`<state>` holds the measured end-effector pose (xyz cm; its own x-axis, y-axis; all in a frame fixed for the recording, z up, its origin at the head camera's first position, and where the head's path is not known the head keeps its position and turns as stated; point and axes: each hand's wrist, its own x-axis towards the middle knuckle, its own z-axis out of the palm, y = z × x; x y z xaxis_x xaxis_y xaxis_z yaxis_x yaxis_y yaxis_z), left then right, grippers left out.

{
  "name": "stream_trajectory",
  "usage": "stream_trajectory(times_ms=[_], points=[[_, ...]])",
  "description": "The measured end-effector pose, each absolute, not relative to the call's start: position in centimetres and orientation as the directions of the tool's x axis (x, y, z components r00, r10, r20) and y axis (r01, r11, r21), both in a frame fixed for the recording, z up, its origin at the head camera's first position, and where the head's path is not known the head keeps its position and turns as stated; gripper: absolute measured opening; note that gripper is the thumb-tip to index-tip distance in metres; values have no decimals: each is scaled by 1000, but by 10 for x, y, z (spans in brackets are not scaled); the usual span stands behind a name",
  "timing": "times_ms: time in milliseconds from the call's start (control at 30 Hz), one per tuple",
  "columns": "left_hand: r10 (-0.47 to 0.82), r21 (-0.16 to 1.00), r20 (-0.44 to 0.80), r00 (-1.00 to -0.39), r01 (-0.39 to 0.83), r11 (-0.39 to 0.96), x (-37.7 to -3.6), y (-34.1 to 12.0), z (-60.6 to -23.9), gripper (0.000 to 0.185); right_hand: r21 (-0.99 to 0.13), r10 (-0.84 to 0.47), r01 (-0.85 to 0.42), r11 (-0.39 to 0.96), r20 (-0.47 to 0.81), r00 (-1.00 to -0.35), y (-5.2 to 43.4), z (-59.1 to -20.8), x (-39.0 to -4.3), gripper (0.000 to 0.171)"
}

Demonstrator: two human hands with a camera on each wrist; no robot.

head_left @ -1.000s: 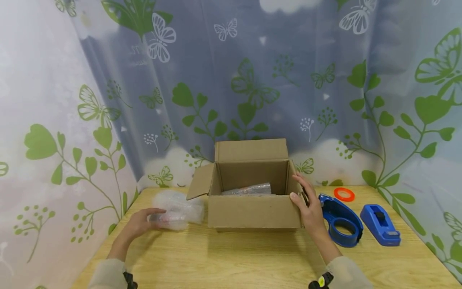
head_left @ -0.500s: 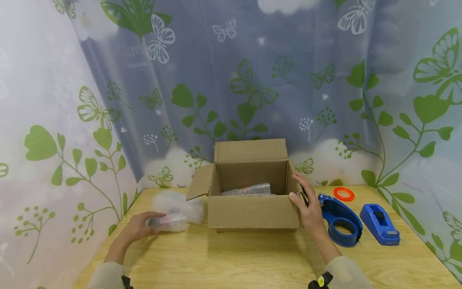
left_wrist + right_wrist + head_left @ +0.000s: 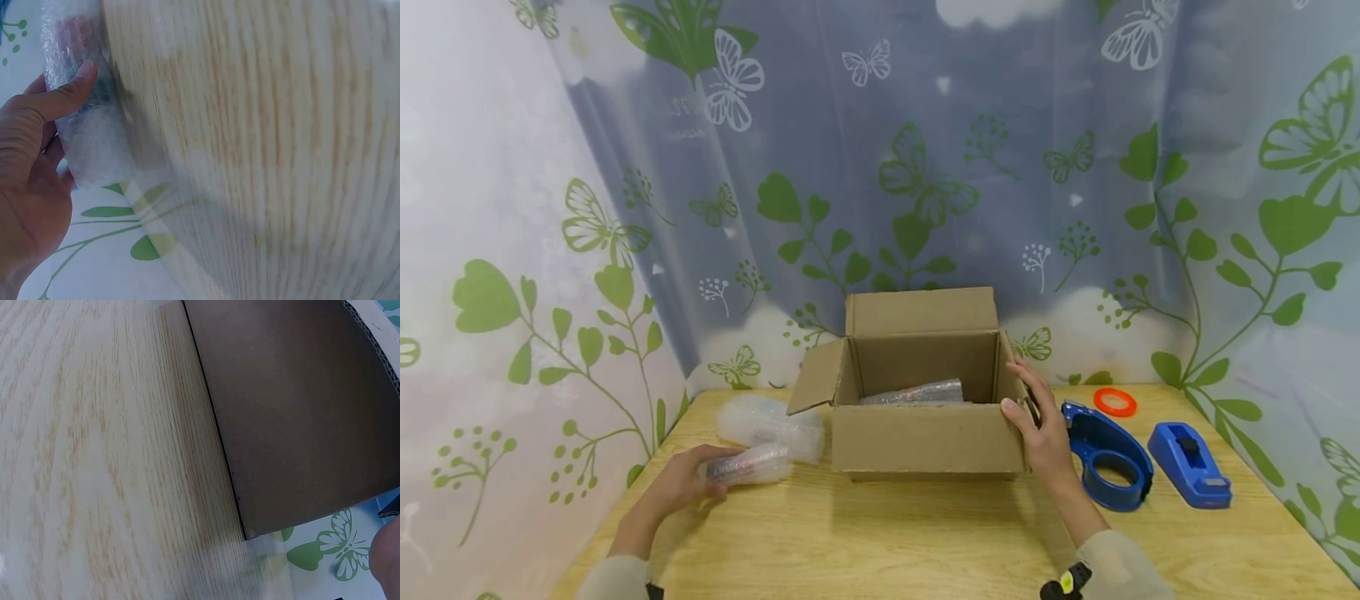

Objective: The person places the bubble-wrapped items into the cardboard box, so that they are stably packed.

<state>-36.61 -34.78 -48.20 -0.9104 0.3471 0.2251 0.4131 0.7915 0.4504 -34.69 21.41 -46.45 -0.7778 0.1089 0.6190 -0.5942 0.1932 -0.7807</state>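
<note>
My left hand (image 3: 677, 483) holds a small item rolled in bubble wrap (image 3: 748, 465) by its left end. In the left wrist view the thumb lies across this bubble-wrapped item (image 3: 94, 140) and the fingers go behind it; reddish and dark patches show through the plastic. An uncovered cardboard box (image 3: 925, 442) stands mid-table with its back and left flaps folded out. My right hand (image 3: 1047, 437) grips the box's right front corner, thumb at the front, fingers along the right side. Inside the box lies another bubble-wrapped item (image 3: 917, 392), partly hidden by the front wall.
More bubble wrap (image 3: 767, 421) lies on the table left of the box. To the right are a blue tape gun (image 3: 1112, 475), a blue tape dispenser (image 3: 1191, 467) and an orange ring (image 3: 1115, 403). A patterned curtain (image 3: 917, 167) stands behind the table.
My left hand has closed round the bubble-wrapped item and drawn it slightly left and toward me, apart from the other wrap. The right hand and the box have stayed in place.
</note>
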Motion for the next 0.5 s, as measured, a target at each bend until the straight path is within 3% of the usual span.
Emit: stream_trajectory(times_ms=[267,500], points=[[323,468,203,-924,381,797,-365,-350,-482,60,-778,106,-599,188,622,-776,213,-465,-347,50],[345,459,272,-899,436,775,-360,-354,-468,59,-783,111,-591,193,616,-780,214,-464,-347,50]])
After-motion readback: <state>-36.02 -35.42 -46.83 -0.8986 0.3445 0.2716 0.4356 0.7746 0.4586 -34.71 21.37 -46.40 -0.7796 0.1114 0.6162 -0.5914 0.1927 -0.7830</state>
